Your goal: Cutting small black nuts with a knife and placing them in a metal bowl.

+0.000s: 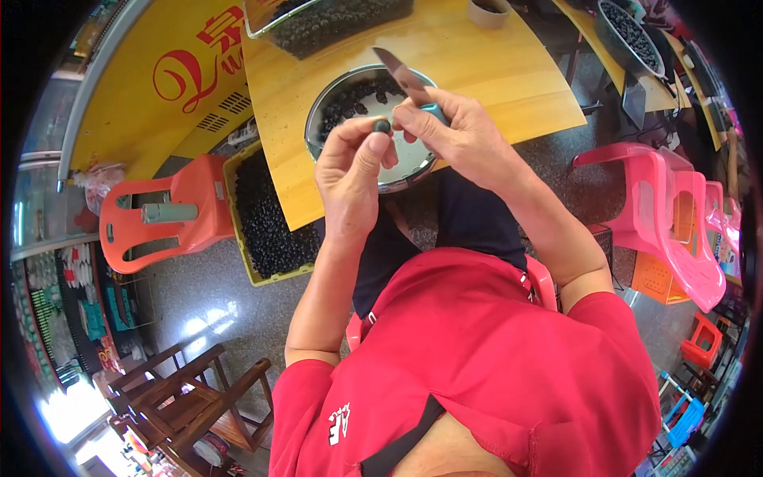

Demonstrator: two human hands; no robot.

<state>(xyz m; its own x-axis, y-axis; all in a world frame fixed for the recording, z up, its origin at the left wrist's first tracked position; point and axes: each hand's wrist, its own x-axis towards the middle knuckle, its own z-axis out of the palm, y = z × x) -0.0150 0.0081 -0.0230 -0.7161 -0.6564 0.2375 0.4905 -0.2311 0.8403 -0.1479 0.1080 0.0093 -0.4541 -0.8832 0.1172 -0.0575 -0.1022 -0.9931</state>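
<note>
My left hand (350, 175) pinches a small dark round fruit (381, 126) between thumb and fingertips. Closed around the teal handle of a knife (404, 78) is my right hand (465, 135). The blade points up and to the left, away from me. Both hands are close together above a round metal bowl (410, 165), which sits at the near edge of the table. Dark pieces lie in the bowl's far and left part. My hands hide some of its inside.
On the yellow wooden table (509, 71) stand a clear tub of dark fruit (342, 28) and a small cup (488, 14). A yellow crate of dark fruit (270, 215) is at the left, beside an orange chair (211, 191). Pink chairs (636, 191) stand at the right.
</note>
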